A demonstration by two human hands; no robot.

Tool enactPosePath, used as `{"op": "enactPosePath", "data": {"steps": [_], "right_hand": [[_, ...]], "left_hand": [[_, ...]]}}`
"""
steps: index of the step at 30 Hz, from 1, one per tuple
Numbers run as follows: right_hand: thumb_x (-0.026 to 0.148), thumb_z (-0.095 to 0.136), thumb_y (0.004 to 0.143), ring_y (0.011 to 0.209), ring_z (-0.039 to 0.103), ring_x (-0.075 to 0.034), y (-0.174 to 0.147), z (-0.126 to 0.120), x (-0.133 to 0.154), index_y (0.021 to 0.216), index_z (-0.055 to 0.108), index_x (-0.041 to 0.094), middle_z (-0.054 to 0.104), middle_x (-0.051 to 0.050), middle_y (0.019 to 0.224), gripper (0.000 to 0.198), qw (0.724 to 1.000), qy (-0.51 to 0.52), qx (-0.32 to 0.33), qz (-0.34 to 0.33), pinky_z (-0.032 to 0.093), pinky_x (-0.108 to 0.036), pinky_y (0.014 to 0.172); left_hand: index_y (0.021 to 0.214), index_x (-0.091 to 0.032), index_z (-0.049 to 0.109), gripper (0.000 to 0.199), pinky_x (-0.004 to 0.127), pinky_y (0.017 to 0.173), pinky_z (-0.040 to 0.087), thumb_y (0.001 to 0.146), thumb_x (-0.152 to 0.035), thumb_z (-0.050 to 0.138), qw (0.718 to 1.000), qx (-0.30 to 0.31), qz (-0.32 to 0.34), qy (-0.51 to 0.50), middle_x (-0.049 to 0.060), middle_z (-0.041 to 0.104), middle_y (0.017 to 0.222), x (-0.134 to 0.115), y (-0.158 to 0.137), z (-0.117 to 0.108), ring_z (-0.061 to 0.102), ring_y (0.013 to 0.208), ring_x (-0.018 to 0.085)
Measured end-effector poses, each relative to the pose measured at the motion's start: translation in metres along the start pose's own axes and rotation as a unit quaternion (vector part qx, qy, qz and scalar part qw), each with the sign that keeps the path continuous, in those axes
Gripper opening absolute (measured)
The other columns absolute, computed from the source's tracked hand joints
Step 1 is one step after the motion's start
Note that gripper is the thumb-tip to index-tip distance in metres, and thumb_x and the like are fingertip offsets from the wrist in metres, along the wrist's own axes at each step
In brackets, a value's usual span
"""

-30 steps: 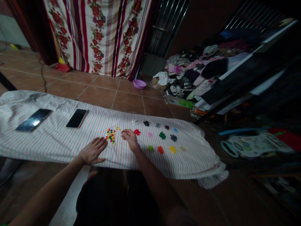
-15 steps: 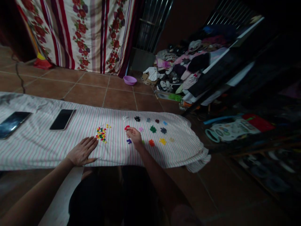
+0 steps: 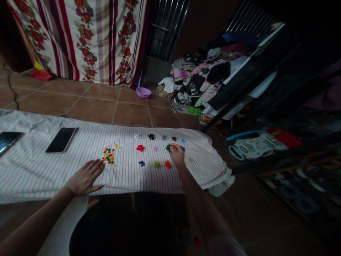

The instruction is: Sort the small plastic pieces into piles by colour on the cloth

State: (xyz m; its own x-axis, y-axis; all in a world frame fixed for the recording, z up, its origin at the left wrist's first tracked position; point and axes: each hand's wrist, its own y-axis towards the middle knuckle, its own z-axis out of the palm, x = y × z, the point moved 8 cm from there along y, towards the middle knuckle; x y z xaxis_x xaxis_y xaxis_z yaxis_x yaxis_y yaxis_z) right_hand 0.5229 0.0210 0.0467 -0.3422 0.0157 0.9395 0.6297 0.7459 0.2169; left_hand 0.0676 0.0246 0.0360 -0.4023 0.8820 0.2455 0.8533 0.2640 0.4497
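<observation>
Many small coloured pieces (image 3: 109, 156) lie in a mixed pile on the cloth-covered worktop (image 3: 128, 179), right at the fingertips of my left hand (image 3: 83, 177), which rests flat and released; whether they touch I cannot tell. On my feed the right hand (image 3: 178, 154) bends its fingers together beside a dark green cluster (image 3: 168, 148), which lies just to the left of their tips; I can't make out whether they grasp a piece. An orange cluster (image 3: 167, 164) lies nearer me, a pink cluster (image 3: 155, 149) farther left
</observation>
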Motion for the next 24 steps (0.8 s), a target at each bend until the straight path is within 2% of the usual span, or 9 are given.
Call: {"op": "enactPosePath", "data": {"steps": [4, 9, 14, 24], "right_hand": [[0.041, 0.058, 0.069, 0.066, 0.06, -0.016, 0.03, -0.029, -0.006, 0.085, 0.069, 0.016, 0.067, -0.003, 0.071, 0.032, 0.995, -0.086, -0.058, 0.002, 0.049, -0.028, 0.066], [0.029, 0.052, 0.072, 0.079, 0.064, -0.02, 0.064, -0.047, -0.01, 0.088, 0.072, 0.019, 0.072, -0.006, 0.083, 0.027, 0.965, -0.247, -0.086, 0.016, 0.048, -0.028, 0.075], [0.021, 0.051, 0.076, 0.079, 0.062, -0.018, 0.086, -0.044, -0.015, 0.091, 0.074, 0.02, 0.072, -0.006, 0.086, 0.027, 0.934, -0.347, -0.072, 0.041, 0.045, -0.025, 0.073], [0.017, 0.048, 0.082, 0.083, 0.06, -0.018, 0.109, -0.021, -0.02, 0.1, 0.073, 0.016, 0.07, -0.009, 0.091, 0.031, 0.906, -0.423, -0.021, 0.0, 0.042, -0.025, 0.074]], "left_hand": [[0.131, -0.001, 0.055, 0.073, 0.049, 0.097, 0.044, 0.088, -0.06, 0.052, 1.0, 0.003, 0.011, 0.017, 0.026, 0.057, 0.131, -0.002, 0.002, -0.002, 0.054, 0.119, 0.039], [0.136, -0.003, 0.05, 0.074, 0.049, 0.099, 0.042, 0.088, -0.059, 0.052, 1.0, 0.005, 0.006, 0.006, 0.026, 0.056, 0.132, -0.001, 0.002, -0.001, 0.054, 0.12, 0.038], [0.139, -0.003, 0.047, 0.079, 0.048, 0.102, 0.039, 0.087, -0.061, 0.052, 1.0, 0.012, 0.007, 0.002, 0.025, 0.056, 0.132, -0.001, -0.001, 0.001, 0.052, 0.122, 0.038], [0.14, -0.005, 0.046, 0.081, 0.048, 0.105, 0.035, 0.087, -0.066, 0.049, 0.999, 0.032, 0.0, 0.009, 0.023, 0.054, 0.135, 0.0, 0.0, 0.004, 0.049, 0.127, 0.037]]}}
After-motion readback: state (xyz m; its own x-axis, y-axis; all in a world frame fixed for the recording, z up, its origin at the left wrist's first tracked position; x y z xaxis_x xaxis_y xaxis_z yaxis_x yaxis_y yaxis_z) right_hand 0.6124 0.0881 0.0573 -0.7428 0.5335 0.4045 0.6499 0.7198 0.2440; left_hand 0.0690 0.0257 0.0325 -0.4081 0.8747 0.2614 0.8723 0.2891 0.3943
